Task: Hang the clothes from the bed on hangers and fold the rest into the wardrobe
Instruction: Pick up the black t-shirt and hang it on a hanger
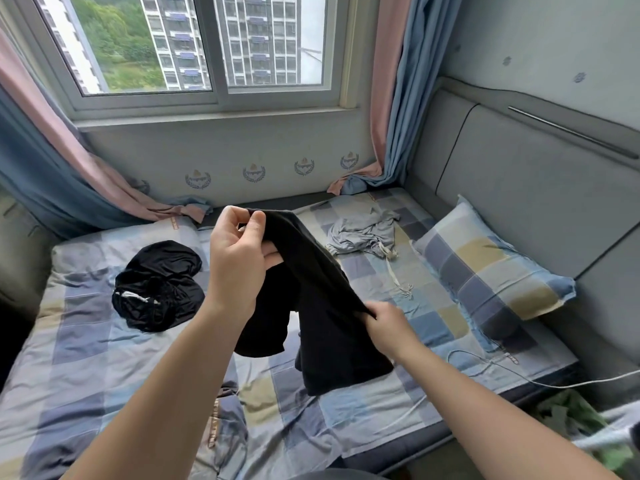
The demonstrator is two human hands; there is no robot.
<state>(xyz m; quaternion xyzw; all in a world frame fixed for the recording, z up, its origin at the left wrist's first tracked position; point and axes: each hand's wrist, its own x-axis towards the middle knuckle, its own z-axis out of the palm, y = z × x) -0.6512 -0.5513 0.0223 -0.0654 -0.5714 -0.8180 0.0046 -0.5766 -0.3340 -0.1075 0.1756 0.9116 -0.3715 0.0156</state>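
Nearest me, the right hand [388,327] is curled shut on one edge of the black garment [322,306], pinching the cloth at its low right side. The garment hangs in the air over the bed [86,358], stretched on a slant between my two hands, its loose end drooping close to the checked sheet. Higher and a little further out, the left hand [235,265] pinches the top edge between thumb and curled fingers, with some cloth draped over the fingers.

I judge it light and quite limp: it sags and folds wherever it is unsupported, so it will not hold any shape by itself. The knit looks matt, not slick, so a pinch should keep it. It is bunched, and I cannot tell whether it is a top or trousers. The best hold is along a seam or hem, two corners held wide apart so it falls flat for a hanger or a fold.

A white cable [485,368] lies on the sheet to the right, near the hanging end; I would keep the cloth off it.

Further out, a black pile [159,285] with a white drawstring sits to the left, a crumpled grey garment [363,233] to the right, both soft. Beyond lie the pillow [485,268] and the window [214,46].
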